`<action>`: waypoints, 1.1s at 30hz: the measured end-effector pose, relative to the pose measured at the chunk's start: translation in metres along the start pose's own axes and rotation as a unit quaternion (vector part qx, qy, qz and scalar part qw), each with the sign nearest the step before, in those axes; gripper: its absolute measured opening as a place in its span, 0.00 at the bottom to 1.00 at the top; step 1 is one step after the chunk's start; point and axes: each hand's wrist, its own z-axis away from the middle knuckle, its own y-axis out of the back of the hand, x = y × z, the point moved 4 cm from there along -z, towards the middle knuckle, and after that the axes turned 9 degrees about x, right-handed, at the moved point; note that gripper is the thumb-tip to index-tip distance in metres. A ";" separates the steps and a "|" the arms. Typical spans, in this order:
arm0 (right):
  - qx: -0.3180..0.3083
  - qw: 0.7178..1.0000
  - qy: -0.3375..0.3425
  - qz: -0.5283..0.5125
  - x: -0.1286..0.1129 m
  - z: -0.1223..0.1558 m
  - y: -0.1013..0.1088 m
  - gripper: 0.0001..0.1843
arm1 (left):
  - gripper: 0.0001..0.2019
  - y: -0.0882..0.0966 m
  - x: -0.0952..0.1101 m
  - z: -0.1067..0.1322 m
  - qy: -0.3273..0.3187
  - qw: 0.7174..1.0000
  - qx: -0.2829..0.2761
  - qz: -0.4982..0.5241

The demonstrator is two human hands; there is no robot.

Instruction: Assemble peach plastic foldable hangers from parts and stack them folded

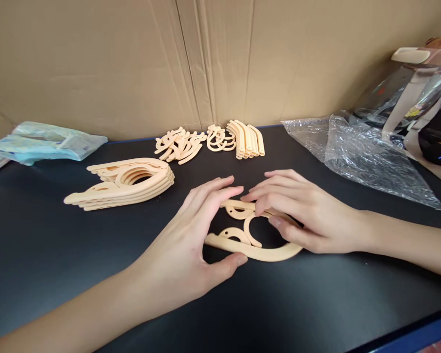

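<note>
A cream plastic folding hanger point(270, 253), folded up, lies on the black table between my hands. My left hand point(191, 240) spans its left end with fingers stretched out and apart, the thumb by the near arm and the fingertips close to the far arm. Over the right part of the hanger my right hand point(301, 211) is curled, fingers on the far arm and thumb beside the central ring. It covers much of that side. A stack of similar folded hangers point(147, 193) sits to the left of my hands.
Loose hooks point(180, 144), curved pieces point(216, 139) and a bundle of hanger arms point(246, 139) lie by the cardboard wall point(132, 63). A blue-tinted plastic packet point(47, 142) is at left. Clear plastic wrapping point(371, 152) and a strapped transparent bottle point(397, 93) stand at right.
</note>
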 end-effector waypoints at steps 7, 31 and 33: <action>-0.065 0.997 0.008 -0.048 -0.005 -0.001 -0.005 0.11 | 0.36 -0.003 0.001 0.002 -0.013 1.000 -0.028 0.003; 0.087 0.990 -0.084 -0.076 0.008 -0.004 0.008 0.08 | 0.30 -0.003 0.010 0.000 -0.081 0.995 -0.027 -0.053; 0.108 0.981 -0.131 -0.097 0.014 -0.004 0.009 0.09 | 0.33 0.005 0.010 -0.003 -0.072 0.995 -0.021 -0.062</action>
